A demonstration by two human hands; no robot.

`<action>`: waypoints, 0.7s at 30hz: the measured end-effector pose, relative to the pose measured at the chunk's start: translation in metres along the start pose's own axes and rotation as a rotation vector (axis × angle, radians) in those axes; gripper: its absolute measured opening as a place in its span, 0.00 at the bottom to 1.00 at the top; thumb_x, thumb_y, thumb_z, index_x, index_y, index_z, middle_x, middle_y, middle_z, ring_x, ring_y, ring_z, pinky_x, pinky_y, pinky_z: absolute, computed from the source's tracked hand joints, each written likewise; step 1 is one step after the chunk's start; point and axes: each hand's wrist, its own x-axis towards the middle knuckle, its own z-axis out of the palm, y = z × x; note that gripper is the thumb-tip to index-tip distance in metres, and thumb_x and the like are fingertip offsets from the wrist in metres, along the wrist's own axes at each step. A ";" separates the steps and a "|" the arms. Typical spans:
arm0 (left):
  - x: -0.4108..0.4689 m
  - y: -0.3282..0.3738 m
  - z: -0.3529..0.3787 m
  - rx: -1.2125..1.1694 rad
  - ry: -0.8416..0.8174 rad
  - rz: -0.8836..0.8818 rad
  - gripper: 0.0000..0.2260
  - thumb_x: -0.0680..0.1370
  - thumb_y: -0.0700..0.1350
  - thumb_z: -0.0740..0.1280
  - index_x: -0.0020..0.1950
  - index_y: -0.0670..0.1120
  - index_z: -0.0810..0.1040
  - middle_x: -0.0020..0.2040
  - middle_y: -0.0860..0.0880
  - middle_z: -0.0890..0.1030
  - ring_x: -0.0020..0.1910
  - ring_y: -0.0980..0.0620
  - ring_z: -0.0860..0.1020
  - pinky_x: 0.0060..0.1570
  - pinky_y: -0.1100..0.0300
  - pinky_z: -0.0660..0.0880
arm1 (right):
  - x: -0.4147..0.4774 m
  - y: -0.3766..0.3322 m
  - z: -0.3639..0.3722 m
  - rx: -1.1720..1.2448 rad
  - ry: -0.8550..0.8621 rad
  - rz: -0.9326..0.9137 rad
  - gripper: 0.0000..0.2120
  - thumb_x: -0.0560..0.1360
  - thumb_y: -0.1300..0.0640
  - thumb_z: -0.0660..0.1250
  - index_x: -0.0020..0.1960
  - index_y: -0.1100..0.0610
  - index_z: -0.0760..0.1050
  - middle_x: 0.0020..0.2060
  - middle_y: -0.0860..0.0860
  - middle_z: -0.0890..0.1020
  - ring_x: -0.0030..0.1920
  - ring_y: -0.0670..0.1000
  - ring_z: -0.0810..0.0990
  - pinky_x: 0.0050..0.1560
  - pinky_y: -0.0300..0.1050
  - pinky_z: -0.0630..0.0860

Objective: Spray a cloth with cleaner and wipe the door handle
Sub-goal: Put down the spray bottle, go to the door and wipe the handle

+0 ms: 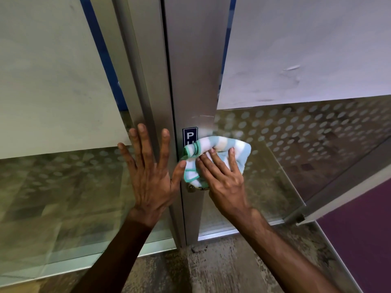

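My right hand [220, 176] presses a bunched cloth [220, 145], striped white and pale blue with a green hem, against the metal door stile. The cloth covers the door handle; only a bit of brass-coloured metal [191, 188] shows below it. My left hand [148, 172] lies flat with fingers spread on the metal door frame [152, 92], its thumb touching the cloth's left edge. A blue sign [189, 135] with a white "P" sits just above the cloth. No spray bottle is in view.
Glass panels with frosted dots [296, 134] and white paper sheets [306, 49] flank the stile. Another glass door's metal edge [338, 187] angles in at the right over a purple floor [359, 240]. Worn brown flooring [211, 269] lies below.
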 end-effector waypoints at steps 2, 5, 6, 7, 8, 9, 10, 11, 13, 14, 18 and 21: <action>-0.001 0.000 0.000 0.002 -0.004 -0.001 0.33 0.85 0.64 0.50 0.85 0.53 0.40 0.83 0.47 0.31 0.83 0.44 0.34 0.80 0.35 0.39 | -0.005 0.000 -0.008 0.006 -0.057 -0.006 0.22 0.77 0.67 0.57 0.65 0.63 0.81 0.64 0.59 0.83 0.69 0.62 0.79 0.67 0.79 0.68; -0.002 0.002 -0.001 -0.003 -0.006 -0.002 0.33 0.85 0.64 0.51 0.85 0.52 0.41 0.83 0.47 0.31 0.83 0.44 0.35 0.80 0.35 0.39 | -0.024 -0.004 -0.026 0.098 -0.037 0.013 0.22 0.83 0.70 0.50 0.65 0.64 0.81 0.65 0.59 0.83 0.69 0.63 0.79 0.66 0.78 0.70; -0.003 0.002 -0.001 -0.005 -0.005 -0.004 0.33 0.85 0.64 0.51 0.85 0.51 0.42 0.83 0.47 0.31 0.83 0.44 0.35 0.80 0.35 0.40 | -0.031 -0.007 -0.036 0.165 -0.011 0.040 0.21 0.84 0.70 0.51 0.66 0.64 0.80 0.67 0.59 0.81 0.70 0.63 0.77 0.67 0.77 0.70; -0.003 0.003 -0.002 -0.006 -0.007 -0.007 0.33 0.85 0.64 0.51 0.85 0.51 0.43 0.83 0.47 0.31 0.83 0.44 0.35 0.80 0.35 0.40 | -0.038 -0.011 -0.046 0.256 0.018 0.096 0.22 0.80 0.72 0.54 0.67 0.65 0.79 0.69 0.59 0.80 0.72 0.63 0.75 0.69 0.75 0.70; -0.002 0.003 -0.002 -0.008 -0.012 -0.009 0.33 0.85 0.64 0.50 0.85 0.51 0.43 0.83 0.47 0.31 0.83 0.44 0.34 0.80 0.34 0.40 | -0.044 -0.014 -0.056 0.363 0.056 0.181 0.26 0.73 0.75 0.55 0.68 0.65 0.78 0.70 0.58 0.78 0.74 0.62 0.74 0.71 0.73 0.69; -0.002 0.002 -0.002 -0.011 -0.015 -0.010 0.33 0.85 0.64 0.50 0.85 0.52 0.42 0.83 0.47 0.30 0.83 0.44 0.34 0.80 0.34 0.40 | -0.048 -0.018 -0.066 0.473 0.100 0.287 0.32 0.66 0.76 0.55 0.69 0.66 0.77 0.70 0.59 0.78 0.74 0.62 0.74 0.71 0.71 0.70; -0.001 0.002 -0.002 -0.011 -0.019 -0.009 0.33 0.85 0.65 0.49 0.84 0.53 0.40 0.83 0.47 0.30 0.83 0.44 0.33 0.80 0.34 0.40 | -0.050 -0.020 -0.075 0.557 0.153 0.400 0.36 0.62 0.78 0.55 0.69 0.68 0.76 0.70 0.61 0.78 0.73 0.63 0.75 0.69 0.70 0.73; 0.000 0.002 -0.002 -0.008 -0.023 -0.010 0.33 0.85 0.65 0.49 0.84 0.54 0.39 0.83 0.47 0.29 0.83 0.45 0.33 0.79 0.34 0.40 | -0.051 -0.020 -0.080 0.614 0.216 0.503 0.36 0.61 0.79 0.55 0.69 0.70 0.75 0.68 0.63 0.79 0.69 0.65 0.79 0.64 0.68 0.78; 0.002 0.001 -0.003 -0.005 -0.026 -0.008 0.33 0.85 0.66 0.47 0.84 0.54 0.38 0.82 0.48 0.29 0.83 0.45 0.33 0.79 0.33 0.40 | -0.046 -0.019 -0.092 0.698 0.319 0.666 0.31 0.66 0.77 0.57 0.67 0.70 0.76 0.59 0.68 0.83 0.56 0.69 0.84 0.51 0.67 0.82; 0.002 0.001 -0.004 -0.008 -0.025 -0.005 0.33 0.85 0.66 0.47 0.84 0.55 0.38 0.82 0.48 0.29 0.83 0.45 0.33 0.79 0.33 0.40 | -0.039 -0.018 -0.096 0.715 0.368 0.689 0.27 0.68 0.75 0.58 0.66 0.71 0.77 0.56 0.70 0.83 0.53 0.71 0.85 0.48 0.69 0.82; 0.001 0.000 -0.008 -0.027 -0.029 0.000 0.31 0.85 0.65 0.45 0.84 0.54 0.39 0.83 0.48 0.29 0.83 0.45 0.33 0.79 0.32 0.41 | 0.008 -0.014 -0.089 0.495 0.420 0.419 0.31 0.70 0.80 0.61 0.73 0.69 0.68 0.71 0.69 0.73 0.72 0.71 0.73 0.67 0.74 0.72; 0.001 0.000 -0.010 -0.053 -0.043 0.008 0.32 0.84 0.67 0.40 0.84 0.54 0.40 0.83 0.48 0.31 0.83 0.45 0.34 0.79 0.31 0.41 | 0.043 -0.008 -0.064 0.306 0.312 0.181 0.22 0.83 0.71 0.57 0.76 0.64 0.66 0.75 0.63 0.65 0.78 0.69 0.62 0.72 0.78 0.62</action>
